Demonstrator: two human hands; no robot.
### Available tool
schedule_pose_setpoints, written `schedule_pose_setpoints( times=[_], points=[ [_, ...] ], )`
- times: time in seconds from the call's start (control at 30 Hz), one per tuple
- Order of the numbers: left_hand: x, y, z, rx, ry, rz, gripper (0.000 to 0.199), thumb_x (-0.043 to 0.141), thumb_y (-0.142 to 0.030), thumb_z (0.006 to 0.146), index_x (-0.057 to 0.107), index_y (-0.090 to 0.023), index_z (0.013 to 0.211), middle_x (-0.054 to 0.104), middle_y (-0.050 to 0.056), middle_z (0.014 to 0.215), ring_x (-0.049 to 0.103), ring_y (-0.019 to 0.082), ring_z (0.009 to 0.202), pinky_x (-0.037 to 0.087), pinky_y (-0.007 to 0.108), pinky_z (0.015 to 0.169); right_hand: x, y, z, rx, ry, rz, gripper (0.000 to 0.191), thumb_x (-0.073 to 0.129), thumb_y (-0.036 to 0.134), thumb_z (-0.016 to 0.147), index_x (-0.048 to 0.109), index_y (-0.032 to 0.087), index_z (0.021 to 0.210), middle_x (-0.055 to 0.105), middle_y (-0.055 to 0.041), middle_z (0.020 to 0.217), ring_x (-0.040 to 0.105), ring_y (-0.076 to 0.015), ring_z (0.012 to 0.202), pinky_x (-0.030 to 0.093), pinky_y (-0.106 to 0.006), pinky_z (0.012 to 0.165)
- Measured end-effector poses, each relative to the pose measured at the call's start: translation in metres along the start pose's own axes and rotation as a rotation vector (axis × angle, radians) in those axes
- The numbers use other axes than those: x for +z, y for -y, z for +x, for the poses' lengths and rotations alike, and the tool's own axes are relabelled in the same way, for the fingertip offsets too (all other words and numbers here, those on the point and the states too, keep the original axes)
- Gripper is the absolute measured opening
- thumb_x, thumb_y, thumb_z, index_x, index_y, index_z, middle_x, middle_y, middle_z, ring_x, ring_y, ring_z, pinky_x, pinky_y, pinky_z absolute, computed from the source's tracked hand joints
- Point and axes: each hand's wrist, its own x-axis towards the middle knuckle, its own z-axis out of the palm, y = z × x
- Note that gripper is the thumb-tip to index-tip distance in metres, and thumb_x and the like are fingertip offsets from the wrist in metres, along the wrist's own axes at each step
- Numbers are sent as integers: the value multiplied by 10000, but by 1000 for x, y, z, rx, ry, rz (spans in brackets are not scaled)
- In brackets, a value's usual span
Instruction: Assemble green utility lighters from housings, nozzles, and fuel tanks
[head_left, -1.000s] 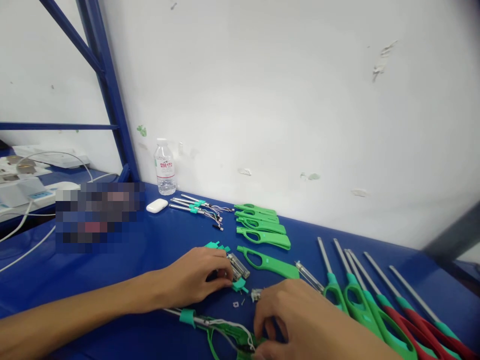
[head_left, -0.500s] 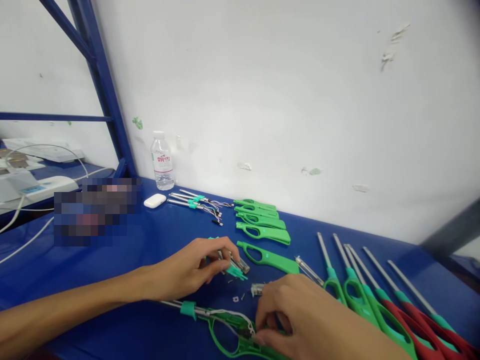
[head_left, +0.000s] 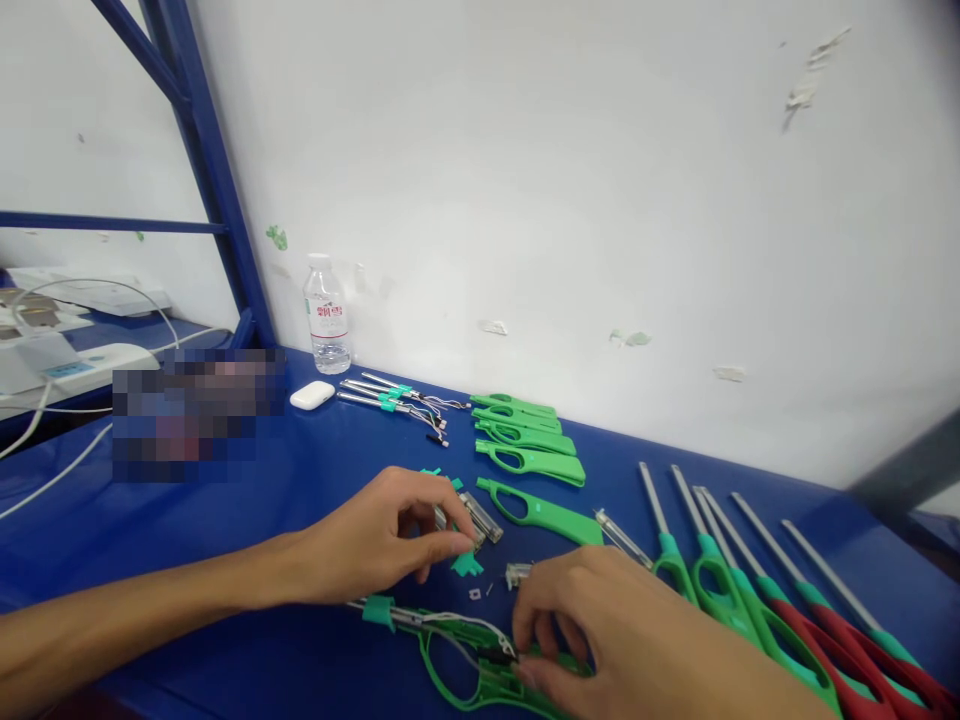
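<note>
My left hand [head_left: 409, 540] is closed in a pinch, thumb and index fingertips together at a small teal plastic part [head_left: 466, 565]. Beside and partly behind these fingers lie clear lighter fuel tanks [head_left: 484, 517] and more teal pieces. My right hand [head_left: 585, 630] curls over an opened green lighter casing [head_left: 457, 690], thumb and fingers at its inner end by a black piece [head_left: 495, 656]. A metal barrel with a teal collar [head_left: 379, 612] and white wires lies along the casing. The right palm hides part of the casing. Another clear tank [head_left: 517, 575] touches or nearly touches the knuckles.
Green casing halves [head_left: 536, 463] lie in a column toward the wall. Metal barrels with wires [head_left: 390, 400] rest left of them. Long green and red lighters [head_left: 765, 590] fan out at right. A water bottle [head_left: 328, 320] and white case [head_left: 312, 395] stand behind.
My left hand's fingertips have moved slightly right and down, and the teal part has shifted toward me with them. The right hand stays on the casing. The view has tilted slightly.
</note>
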Motion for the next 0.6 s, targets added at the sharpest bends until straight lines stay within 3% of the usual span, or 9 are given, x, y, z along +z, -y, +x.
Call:
schedule_pose_setpoints(
  times=[0.1,0.27,0.37,0.6],
  points=[
    [0,-1,-1,-4,-2,-6,308,712,-456,1006,781,-156,981,723,18,743,678,124,542,455,196,504,-4,4,1,15,37,24,58,762,261,883,781,310,859,763,46,872,631,-176,813,391,-290,727],
    [1,-3,-5,35,62,6,231,676,-396,1040,742,-176,1018,795,33,835,686,115,548,498,187,519,-7,4,1,32,60,26,49,737,264,885,731,300,853,731,53,882,601,-171,823,367,-295,725],
    [1,-4,-7,74,99,48,169,655,-337,1058,721,-187,1018,765,8,788,683,117,558,473,178,510,-6,3,1,39,60,18,48,726,257,883,711,293,855,724,46,885,602,-179,854,365,-300,736],
    [-7,-4,-5,232,166,209,79,765,-210,986,750,-210,908,726,21,935,604,138,781,445,212,665,-3,3,1,30,57,3,116,696,196,864,637,268,795,692,62,823,551,-145,745,336,-297,675]
  ],
)
